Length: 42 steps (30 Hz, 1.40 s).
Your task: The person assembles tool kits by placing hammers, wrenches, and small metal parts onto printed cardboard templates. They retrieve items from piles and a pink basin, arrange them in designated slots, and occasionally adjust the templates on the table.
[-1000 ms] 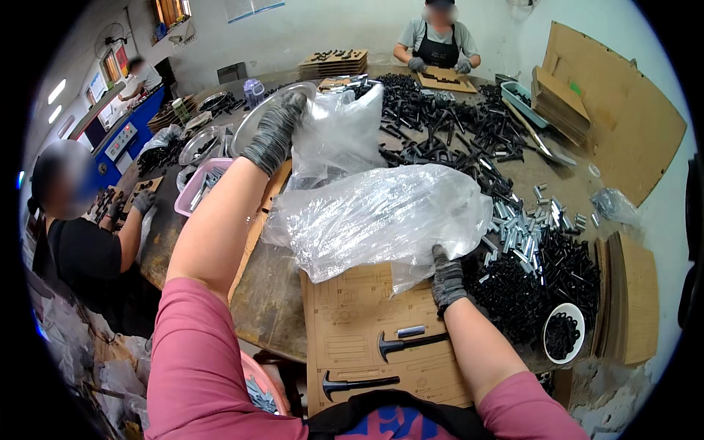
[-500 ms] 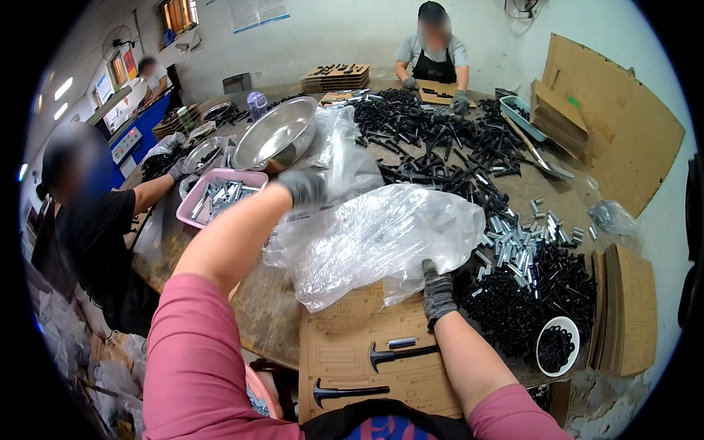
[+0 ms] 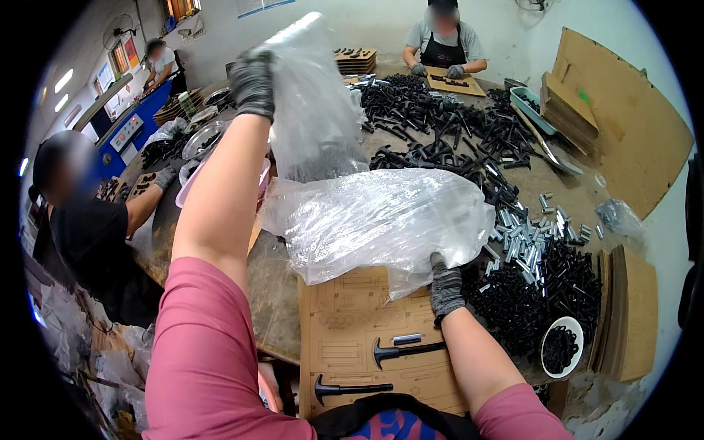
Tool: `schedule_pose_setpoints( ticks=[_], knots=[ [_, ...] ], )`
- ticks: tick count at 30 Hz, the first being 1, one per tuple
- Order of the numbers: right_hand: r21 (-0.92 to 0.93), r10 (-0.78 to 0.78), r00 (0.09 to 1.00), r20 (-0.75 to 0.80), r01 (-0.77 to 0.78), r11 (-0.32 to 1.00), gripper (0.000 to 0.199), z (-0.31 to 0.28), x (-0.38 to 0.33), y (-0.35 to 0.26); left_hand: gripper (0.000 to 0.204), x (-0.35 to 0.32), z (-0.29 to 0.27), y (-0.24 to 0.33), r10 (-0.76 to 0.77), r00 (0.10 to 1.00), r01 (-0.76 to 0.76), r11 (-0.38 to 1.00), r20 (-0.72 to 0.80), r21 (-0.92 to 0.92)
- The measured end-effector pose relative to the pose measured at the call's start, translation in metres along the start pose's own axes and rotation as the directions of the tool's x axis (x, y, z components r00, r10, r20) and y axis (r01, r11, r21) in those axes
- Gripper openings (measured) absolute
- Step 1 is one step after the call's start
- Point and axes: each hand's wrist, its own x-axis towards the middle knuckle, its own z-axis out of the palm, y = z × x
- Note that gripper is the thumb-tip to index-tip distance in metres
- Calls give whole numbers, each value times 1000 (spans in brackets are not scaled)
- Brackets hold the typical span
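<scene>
My left hand [image 3: 253, 86], in a grey knitted glove, is raised at upper left. Its fingers are closed on a clear plastic sheet [image 3: 312, 110] that hangs beside it. In front of me spreads a wide crumpled part of clear plastic [image 3: 381, 220]; I cannot tell whether the two join. My gloved right hand [image 3: 446, 290] grips this plastic's lower right edge. Beneath lies a printed cardboard sheet [image 3: 341, 301], partly covered. On it rest a black T-shaped metal part [image 3: 411, 351], another such part [image 3: 356, 389] nearer me, and a short silver tube [image 3: 407, 339].
Black metal parts [image 3: 440, 110] heap across the table, with silver tubes [image 3: 524, 246] and small black pieces [image 3: 506, 301] at right. A white bowl [image 3: 579, 352] holds black rings. Cardboard stacks [image 3: 634, 312] stand at right. One co-worker [image 3: 444, 44] sits opposite, another [image 3: 95, 220] at left.
My left hand has risen up and away, lifting plastic that now hides the steel bowl. My right hand keeps its grip nearly in place. The co-worker opposite has shifted their hands.
</scene>
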Motion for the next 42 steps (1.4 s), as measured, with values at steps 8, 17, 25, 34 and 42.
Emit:
schedule_pose_setpoints(
  ticks=[8, 17, 25, 34, 42],
  knots=[
    [-14, 9, 998, 67, -8, 1000, 45, 0, -11, -27, 28, 19, -8, 42, 171, 983, -182, 935, -64, -303],
    [-228, 18, 999, 49, -6, 974, 56, 9, -13, -48, 42, 21, 4, -13, 160, 911, -173, 985, 381, -2],
    [-448, 243, 968, 69, -188, 874, 58, -3, -20, -81, 26, 33, -42, 63, 163, 976, -87, 898, 143, -432],
    [-325, 8, 999, -34, -19, 946, 57, 8, 5, -7, 32, 48, -103, 97, 311, 950, -309, 922, -33, -232],
    [454, 321, 944, 80, -321, 831, 38, 42, -7, -56, 42, 23, -219, 215, 131, 888, -302, 889, -441, -343]
  ],
)
